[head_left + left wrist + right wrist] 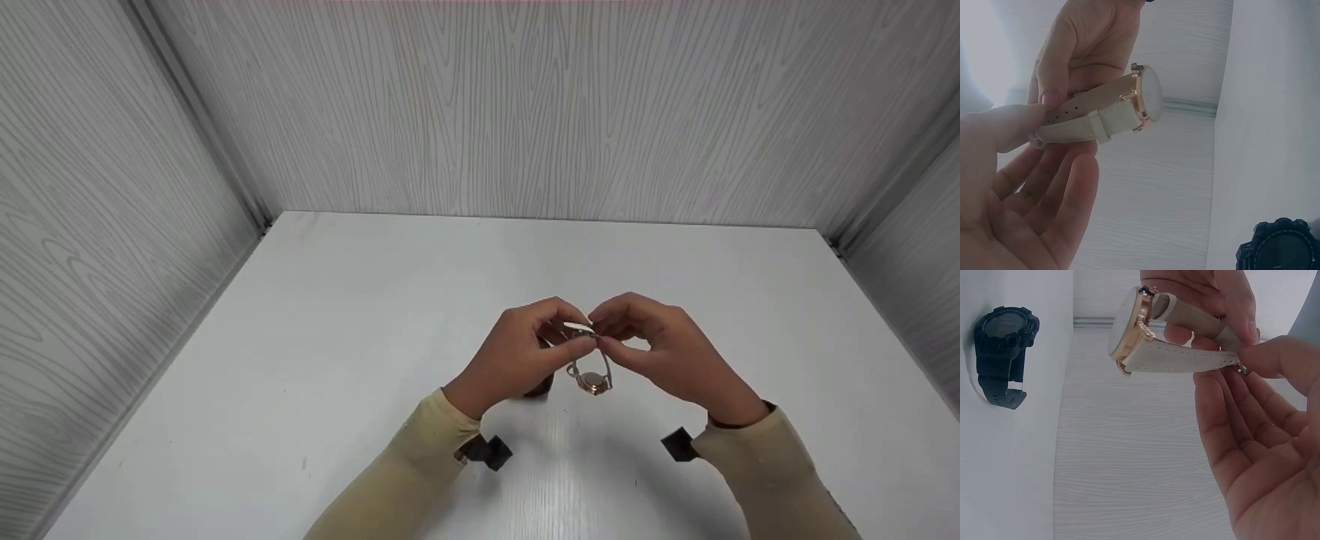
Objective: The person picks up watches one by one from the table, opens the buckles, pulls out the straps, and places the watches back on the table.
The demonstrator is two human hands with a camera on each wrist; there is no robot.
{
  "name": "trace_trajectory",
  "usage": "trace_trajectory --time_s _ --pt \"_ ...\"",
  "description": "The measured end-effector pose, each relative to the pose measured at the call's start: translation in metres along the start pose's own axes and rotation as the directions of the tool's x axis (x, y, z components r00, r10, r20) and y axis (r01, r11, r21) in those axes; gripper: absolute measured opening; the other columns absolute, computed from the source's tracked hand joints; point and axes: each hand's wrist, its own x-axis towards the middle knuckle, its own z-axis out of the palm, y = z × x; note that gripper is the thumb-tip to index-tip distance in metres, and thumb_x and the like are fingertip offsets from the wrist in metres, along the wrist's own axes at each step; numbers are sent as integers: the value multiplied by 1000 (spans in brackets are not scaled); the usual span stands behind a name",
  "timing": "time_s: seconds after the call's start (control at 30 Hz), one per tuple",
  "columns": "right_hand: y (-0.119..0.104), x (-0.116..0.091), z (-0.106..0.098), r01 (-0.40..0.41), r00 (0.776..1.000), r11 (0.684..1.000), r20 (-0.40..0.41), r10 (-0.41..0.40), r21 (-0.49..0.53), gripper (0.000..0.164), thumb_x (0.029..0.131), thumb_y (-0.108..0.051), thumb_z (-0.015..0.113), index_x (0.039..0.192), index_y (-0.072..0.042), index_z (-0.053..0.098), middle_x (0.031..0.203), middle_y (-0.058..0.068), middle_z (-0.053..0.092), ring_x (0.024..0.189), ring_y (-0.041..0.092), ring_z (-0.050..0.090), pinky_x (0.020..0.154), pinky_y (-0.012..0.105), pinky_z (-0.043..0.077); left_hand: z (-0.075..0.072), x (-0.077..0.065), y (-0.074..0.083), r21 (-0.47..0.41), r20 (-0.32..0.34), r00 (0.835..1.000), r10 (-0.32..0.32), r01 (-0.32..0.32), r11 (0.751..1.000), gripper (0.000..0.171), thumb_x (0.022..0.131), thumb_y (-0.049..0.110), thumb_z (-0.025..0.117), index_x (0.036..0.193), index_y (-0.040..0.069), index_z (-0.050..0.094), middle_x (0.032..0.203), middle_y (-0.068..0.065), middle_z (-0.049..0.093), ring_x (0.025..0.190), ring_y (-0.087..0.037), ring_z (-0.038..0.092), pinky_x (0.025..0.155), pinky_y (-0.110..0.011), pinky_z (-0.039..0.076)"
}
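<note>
Both hands hold a wristwatch with a white strap and rose-gold case [594,384] above the table, its strap forming a loop. The left hand [521,352] pinches the strap between thumb and fingers at the end away from the case. Opposite it, the right hand [671,356] also pinches the strap there, fingertips close to the left ones. In the right wrist view, a small metal buckle [1243,369] shows by the right thumb. Strap holes and a white keeper loop [1098,126] appear in the left wrist view. Fingers partly hide the buckle end.
A black digital watch [1005,332] lies on the white table [337,315], partly hidden behind the left hand in the head view. Grey wood-grain panels [480,112] enclose the table at the back and both sides. Each wrist bears a small black block.
</note>
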Motion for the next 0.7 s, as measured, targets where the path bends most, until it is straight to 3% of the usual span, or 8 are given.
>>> trace_trajectory --time_s 0.47,0.7 --pt "4 0 1 40 999 999 -10 -40 -33 26 93 4 73 112 -13 69 102 -3 70 85 15 68 79 25 57 -2 0 0 78 1 1000 7 -7 997 20 97 28 74 113 15 75 111 7 74 97 -3 71 80 -27 60" --pt "5 0 1 17 1000 999 9 -16 -51 24 94 1 73 112 -14 69 102 -5 70 86 14 68 79 25 57 -3 0 0 81 15 999 -33 31 996 20 97 29 75 112 15 77 107 10 75 89 0 72 79 -26 59"
